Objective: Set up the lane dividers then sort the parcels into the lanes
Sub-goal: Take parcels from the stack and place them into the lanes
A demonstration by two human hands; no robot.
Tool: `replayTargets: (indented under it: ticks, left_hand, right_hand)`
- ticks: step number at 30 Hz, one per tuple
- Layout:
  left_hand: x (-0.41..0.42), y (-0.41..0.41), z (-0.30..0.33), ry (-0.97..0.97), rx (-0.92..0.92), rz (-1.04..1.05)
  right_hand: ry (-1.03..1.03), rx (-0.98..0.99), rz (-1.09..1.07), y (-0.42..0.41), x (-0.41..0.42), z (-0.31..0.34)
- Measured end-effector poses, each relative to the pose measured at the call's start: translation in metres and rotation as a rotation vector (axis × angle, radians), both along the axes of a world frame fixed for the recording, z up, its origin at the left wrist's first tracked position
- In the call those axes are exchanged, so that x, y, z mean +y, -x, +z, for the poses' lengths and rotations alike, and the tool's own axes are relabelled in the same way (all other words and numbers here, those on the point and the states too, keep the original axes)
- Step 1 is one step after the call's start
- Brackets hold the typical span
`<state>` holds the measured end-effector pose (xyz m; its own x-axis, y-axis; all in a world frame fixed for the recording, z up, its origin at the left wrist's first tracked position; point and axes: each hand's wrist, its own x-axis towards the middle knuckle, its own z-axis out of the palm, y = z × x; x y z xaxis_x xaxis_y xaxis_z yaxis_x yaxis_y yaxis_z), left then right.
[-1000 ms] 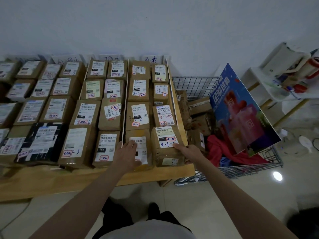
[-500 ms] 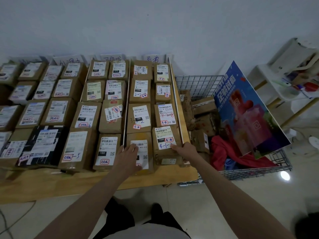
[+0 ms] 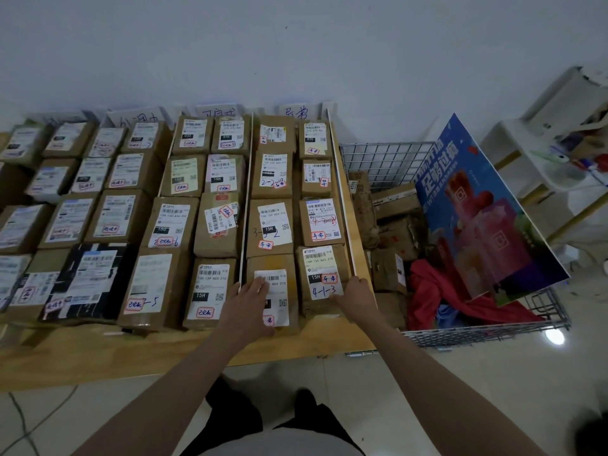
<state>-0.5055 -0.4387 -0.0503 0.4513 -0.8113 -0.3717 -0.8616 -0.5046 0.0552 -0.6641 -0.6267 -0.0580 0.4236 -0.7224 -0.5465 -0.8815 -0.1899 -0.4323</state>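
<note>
Brown parcels with white labels fill the wooden table in rows. Thin white lane dividers stand on edge between them, one in the middle and one at the right. My left hand lies flat, fingers apart, on the front parcel of the rightmost lane, just right of the middle divider. My right hand grips the right front corner of the parcel marked 4-1-3, thumb on its label, fingers by the right divider's front end.
Handwritten lane signs lean on the wall behind the parcels. A wire basket to the right of the table holds more parcels, a red cloth and a blue poster board. A white shelf unit stands far right.
Both hands stay on the same two front parcels. My left hand has slid slightly forward over the label; the view has shifted a little.
</note>
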Motion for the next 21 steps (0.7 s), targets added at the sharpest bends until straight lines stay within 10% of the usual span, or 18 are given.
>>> replayTargets:
  ticks: [21]
  left_hand:
    - [-0.002, -0.002, -0.009, 0.079, 0.024, 0.113]
  right_hand:
    - [0.085, 0.059, 0.079, 0.002, -0.004, -0.010]
